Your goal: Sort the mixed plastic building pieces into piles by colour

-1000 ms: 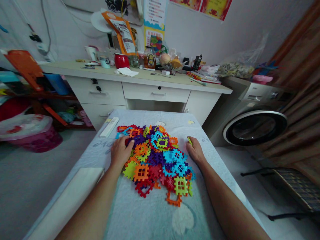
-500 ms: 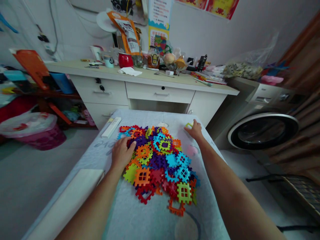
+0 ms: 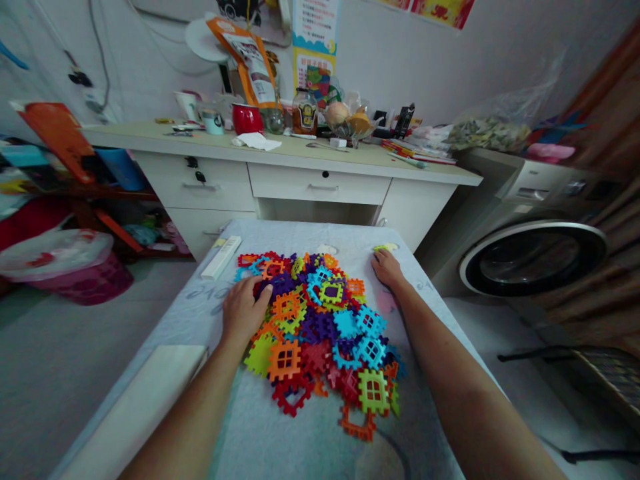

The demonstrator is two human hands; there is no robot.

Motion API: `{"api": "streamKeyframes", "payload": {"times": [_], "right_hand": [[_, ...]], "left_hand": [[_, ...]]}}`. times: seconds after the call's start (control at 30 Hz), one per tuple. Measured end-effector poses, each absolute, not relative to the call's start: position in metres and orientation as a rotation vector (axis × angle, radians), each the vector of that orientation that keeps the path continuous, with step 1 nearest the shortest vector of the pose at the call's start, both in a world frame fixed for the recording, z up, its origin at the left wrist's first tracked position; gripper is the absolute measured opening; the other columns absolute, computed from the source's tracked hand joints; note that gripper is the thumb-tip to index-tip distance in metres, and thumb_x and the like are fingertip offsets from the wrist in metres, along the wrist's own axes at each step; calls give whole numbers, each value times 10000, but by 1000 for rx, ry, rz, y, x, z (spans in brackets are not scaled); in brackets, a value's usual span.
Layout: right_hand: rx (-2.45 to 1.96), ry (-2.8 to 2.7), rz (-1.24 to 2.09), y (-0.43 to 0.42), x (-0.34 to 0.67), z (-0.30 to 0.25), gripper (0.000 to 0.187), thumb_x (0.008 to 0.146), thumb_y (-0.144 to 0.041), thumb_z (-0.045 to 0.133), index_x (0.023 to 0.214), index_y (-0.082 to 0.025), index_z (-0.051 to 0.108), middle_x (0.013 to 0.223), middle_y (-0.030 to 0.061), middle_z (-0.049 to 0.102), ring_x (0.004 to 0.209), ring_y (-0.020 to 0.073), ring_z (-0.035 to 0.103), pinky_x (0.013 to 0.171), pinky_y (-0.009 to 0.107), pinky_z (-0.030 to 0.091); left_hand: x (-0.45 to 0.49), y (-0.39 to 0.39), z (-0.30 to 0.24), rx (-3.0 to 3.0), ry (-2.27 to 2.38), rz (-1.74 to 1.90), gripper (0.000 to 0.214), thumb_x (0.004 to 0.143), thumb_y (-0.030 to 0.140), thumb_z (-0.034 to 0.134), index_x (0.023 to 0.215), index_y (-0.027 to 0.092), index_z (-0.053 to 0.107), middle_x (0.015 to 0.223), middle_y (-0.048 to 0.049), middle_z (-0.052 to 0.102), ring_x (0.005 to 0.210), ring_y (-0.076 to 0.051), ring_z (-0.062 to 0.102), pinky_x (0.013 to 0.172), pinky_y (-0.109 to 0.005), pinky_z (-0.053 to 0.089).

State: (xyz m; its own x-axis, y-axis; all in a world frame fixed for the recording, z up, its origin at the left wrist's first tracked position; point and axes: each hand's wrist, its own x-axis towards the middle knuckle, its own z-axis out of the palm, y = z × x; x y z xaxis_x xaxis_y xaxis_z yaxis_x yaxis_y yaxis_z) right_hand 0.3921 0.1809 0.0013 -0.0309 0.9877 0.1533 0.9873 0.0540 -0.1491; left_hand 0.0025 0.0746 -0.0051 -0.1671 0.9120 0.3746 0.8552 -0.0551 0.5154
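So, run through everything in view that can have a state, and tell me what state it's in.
Left hand: at the pile's left edge, thumb apart from fingers
Right hand: fingertips at a green tile; grip unclear
Interlocking plastic tiles: heaped loosely
Middle drawer: shut
Upper left drawer: shut
Washing machine door: shut
Orange pouch: tilted
Red cup: upright

Between the left hand (image 3: 244, 309) and right hand (image 3: 389, 268), interlocking pieces (image 3: 319, 325) look like smooth plastic (with a slight sheen); under both, matt cloth (image 3: 275, 433); beyond them, a glossy red pot (image 3: 247, 120).
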Motion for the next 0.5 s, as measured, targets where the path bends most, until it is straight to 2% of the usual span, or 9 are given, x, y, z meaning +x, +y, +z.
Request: {"api": "streamKeyframes", "payload": {"times": [0.13, 0.23, 0.4, 0.5], "right_hand": [[-2136, -2042, -32, 189, 395, 0, 509, 973, -383, 378, 1431, -184, 481, 1574, 86, 348, 1427, 328, 288, 1130, 507, 311], [-2131, -2055, 37, 190, 397, -1, 522, 975, -409, 372, 1445, -206, 471, 1587, 66, 328, 1433, 347, 279, 1138, 535, 290], [-2029, -1941, 91, 185, 396, 7, 434, 943, -367, 447, 1304, -195, 616, 1529, 115, 411, 1384, 337, 376, 1118, 499, 325], [-1902, -1844, 195, 172, 389, 21, 365, 900, -289, 496, 1197, -157, 664, 1339, 145, 585, 1219, 279, 541, 1028, 420, 422]], "left_hand": [[2, 74, -5, 1973, 2093, 1019, 408, 902, 465, 431, 1119, 182, 628, 1136, -103, 670, 1081, -283, 594, 985, -429, 439], [3, 73, -3, 1965, 2103, 1016, 399, 904, 457, 436, 1124, 187, 630, 1139, -101, 671, 1084, -282, 592, 986, -430, 436], [3, 73, -4, 1964, 2116, 1016, 376, 908, 449, 442, 1117, 200, 630, 1128, -91, 672, 1083, -276, 591, 982, -422, 434], [2, 73, -5, 1971, 2110, 1007, 374, 908, 451, 446, 1118, 201, 628, 1128, -88, 672, 1084, -277, 590, 979, -420, 435]]}}
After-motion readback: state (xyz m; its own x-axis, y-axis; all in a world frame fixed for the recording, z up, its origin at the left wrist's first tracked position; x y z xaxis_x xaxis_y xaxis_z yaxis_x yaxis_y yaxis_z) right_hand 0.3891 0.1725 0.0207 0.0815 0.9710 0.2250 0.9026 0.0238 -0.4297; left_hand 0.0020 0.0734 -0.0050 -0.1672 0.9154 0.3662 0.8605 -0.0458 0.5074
